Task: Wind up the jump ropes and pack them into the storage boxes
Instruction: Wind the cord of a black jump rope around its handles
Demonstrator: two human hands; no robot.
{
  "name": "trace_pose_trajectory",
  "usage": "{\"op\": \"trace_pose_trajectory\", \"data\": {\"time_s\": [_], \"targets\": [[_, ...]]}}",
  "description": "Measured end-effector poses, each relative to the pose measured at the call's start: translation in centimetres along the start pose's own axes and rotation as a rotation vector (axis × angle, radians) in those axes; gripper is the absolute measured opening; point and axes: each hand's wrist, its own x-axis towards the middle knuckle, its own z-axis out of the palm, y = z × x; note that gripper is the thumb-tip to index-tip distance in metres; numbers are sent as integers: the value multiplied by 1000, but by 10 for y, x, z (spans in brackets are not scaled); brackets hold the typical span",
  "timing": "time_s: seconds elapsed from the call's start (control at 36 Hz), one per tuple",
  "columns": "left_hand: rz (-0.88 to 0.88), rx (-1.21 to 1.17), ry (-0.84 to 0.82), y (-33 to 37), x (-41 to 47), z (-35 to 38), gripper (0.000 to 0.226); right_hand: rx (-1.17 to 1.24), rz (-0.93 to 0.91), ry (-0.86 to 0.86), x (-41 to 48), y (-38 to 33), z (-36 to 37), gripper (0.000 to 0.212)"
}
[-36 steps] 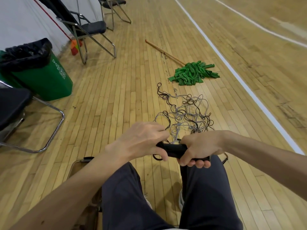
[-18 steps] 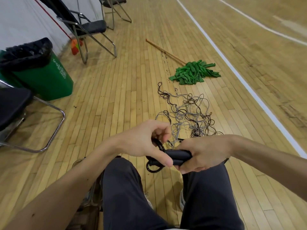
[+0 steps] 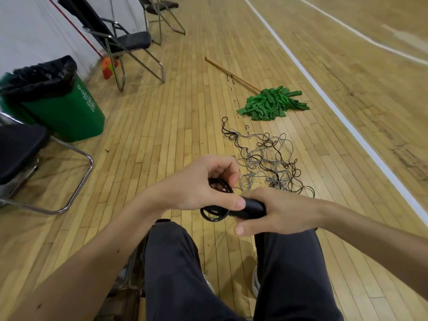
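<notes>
The jump rope being worked on is held just above the knees, near the middle of the view. Its black handle (image 3: 252, 208) lies crosswise, and a few turns of black cord (image 3: 214, 215) hang in loops off its left end. The right hand (image 3: 281, 212) grips the handle, fingers curled over it and thumb underneath. I cannot tell whether that fist holds one handle or two. The left hand (image 3: 196, 185), at 9 o'clock of the handle and touching it, pinches the cord between the thumb and bent fingers.

Winding of this rope looks under way, with only a few loops made. How much cord is left to take in cannot be told.

At 1 o'clock from the hands, near them on the wooden floor (image 3: 180, 126), lies a tangle (image 3: 266, 163) of grey and dark cords, loose and unsorted. By that showing, most of the job is left. No rope is seen finished, and no storage box can be made out. Something sits low at 7 o'clock beside the left thigh, but it is too hidden to name.

Beyond the tangle, also at 1 o'clock, is a green mop (image 3: 273, 104), its stick running off toward 11. A green bin (image 3: 58, 112) with a black liner stands at 10 o'clock. Folding chairs (image 3: 122, 40) are at 11 o'clock.
</notes>
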Motion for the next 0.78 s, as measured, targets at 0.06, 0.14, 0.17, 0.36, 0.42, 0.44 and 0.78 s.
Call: {"op": "trace_pose_trajectory", "data": {"time_s": [0.06,0.14,0.17,0.36,0.42,0.44,0.78], "targets": [[3,68,31,3,1,1,33,18,-1,46,2,1,0,52],[8,165,78,6,0,5,33,15,29,133,4,1,0,51],[8,204,95,7,-1,6,33,8,39,147,3,2,0,55],[56,289,97,9,-7,14,29,-16,49,161,-2,1,2,69],[51,281,92,8,-7,15,28,-5,30,172,-3,1,3,63],[52,247,79,7,-6,15,27,-2,33,179,-3,0,3,63],[-29,-497,72,-13,4,12,74,178,-3,201,-10,-8,-6,47]]}}
